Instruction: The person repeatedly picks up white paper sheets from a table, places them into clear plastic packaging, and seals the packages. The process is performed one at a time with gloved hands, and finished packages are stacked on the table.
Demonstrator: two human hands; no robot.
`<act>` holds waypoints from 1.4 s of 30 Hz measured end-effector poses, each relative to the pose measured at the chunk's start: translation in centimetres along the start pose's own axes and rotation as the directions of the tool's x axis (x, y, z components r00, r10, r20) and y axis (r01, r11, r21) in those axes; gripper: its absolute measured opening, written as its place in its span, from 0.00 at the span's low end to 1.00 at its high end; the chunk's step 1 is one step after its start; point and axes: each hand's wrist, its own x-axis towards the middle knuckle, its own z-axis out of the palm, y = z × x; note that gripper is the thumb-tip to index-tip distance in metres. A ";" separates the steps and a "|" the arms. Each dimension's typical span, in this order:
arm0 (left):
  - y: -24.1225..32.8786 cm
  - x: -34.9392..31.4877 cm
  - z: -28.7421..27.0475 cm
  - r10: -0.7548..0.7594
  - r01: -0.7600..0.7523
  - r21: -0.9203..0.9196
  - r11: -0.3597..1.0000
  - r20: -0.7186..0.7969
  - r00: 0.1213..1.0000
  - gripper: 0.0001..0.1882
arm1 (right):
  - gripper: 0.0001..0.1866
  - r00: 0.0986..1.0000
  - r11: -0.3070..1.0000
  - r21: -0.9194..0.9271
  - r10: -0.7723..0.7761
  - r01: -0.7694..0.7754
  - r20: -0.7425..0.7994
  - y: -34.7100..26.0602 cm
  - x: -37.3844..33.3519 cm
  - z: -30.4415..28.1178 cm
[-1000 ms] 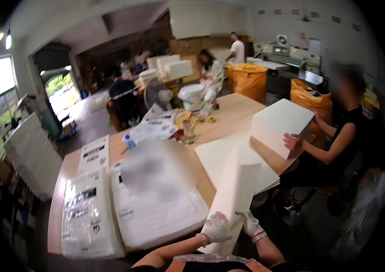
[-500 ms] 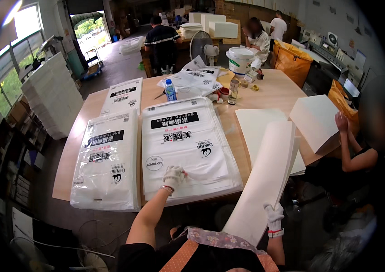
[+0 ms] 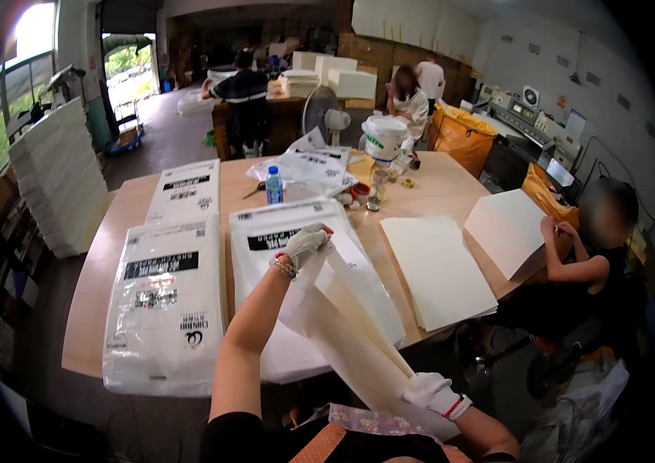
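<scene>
My left hand (image 3: pixel 308 245), in a white glove with fingertips bare, is raised over a pile of printed plastic bags (image 3: pixel 254 224). Its fingers pinch the lifted edge of the top plastic bag (image 3: pixel 304 297). With my right hand (image 3: pixel 429 392), also gloved, I grip the near end of a curved bundle of large paper sheets (image 3: pixel 366 359). The bundle slants from my apron up toward the lifted bag, and its far end lies at or inside the bag's mouth; the film blurs which. To the left lies a stack of filled sketch paper packs (image 3: pixel 161 309).
A stack of loose paper (image 3: pixel 439 270) lies right of the bags. Beyond stand a blue-capped bottle (image 3: pixel 274 186), a glass jar (image 3: pixel 377 191), a white bucket (image 3: pixel 385 139) and a fan (image 3: pixel 319 114). A seated co-worker (image 3: pixel 574 262) at right handles paper (image 3: pixel 505 231).
My left hand has risen from the bag pile, lifting the bag's edge. My right hand has moved left, and the paper bundle has swung off the loose stack toward the bag.
</scene>
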 end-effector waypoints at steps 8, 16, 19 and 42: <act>-5.5 -5.2 9.8 0.273 -0.445 0.276 0.852 0.491 0.827 0.19 | 0.20 0.990 0.997 -0.067 0.040 -0.049 -0.134 0.7 5.3 -3.4; -6.6 -12.0 16.0 0.011 -0.233 0.800 0.553 0.272 0.962 0.21 | 0.15 0.703 0.999 -0.046 -0.013 -0.028 -0.712 7.3 12.3 1.6; -10.2 -15.4 15.7 -0.068 -0.217 0.874 0.434 0.272 0.960 0.23 | 0.20 0.540 0.958 -0.275 -0.189 -0.081 -0.820 5.0 12.0 2.8; -10.1 -35.5 18.2 -0.161 0.208 0.019 0.978 -0.565 0.809 0.19 | 0.23 0.912 0.218 0.910 0.140 0.352 -0.386 9.7 0.0 5.3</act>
